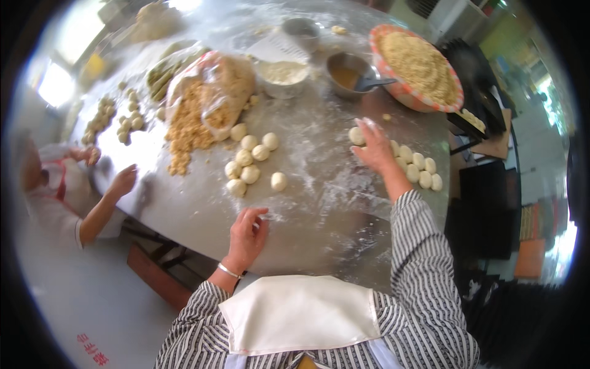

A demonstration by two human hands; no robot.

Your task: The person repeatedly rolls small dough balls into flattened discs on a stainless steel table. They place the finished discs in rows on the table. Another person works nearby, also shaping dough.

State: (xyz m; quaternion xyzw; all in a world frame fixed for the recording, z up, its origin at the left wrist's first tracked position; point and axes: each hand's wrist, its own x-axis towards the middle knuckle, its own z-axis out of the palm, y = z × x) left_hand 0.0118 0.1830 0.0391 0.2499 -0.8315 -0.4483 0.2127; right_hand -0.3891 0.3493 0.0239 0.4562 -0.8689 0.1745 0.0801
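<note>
My right hand [375,147] is palm down over the right part of the metal table [318,193], fingers and thumb apart. A round dough ball [356,135] lies beside its fingertips, in the gap by the thumb; whether they touch is unclear. From under the hand, rows of oval dough pieces [412,173] run towards the table's right edge. Empty and loosely curled, my left hand [247,235] hovers near the front edge, a bracelet on its wrist. A single dough ball [278,181] lies ahead of it, with a cluster of filled-looking dough balls [244,157] behind.
Crumbly filling [189,133] spills from a plastic bag [226,87]. Behind are a bowl of flour [282,73], a metal bowl of yellow liquid [345,76] with a grey-handled utensil, and a heaped basin [417,69]. A co-worker [69,184] works at the left edge near more dough balls [129,120].
</note>
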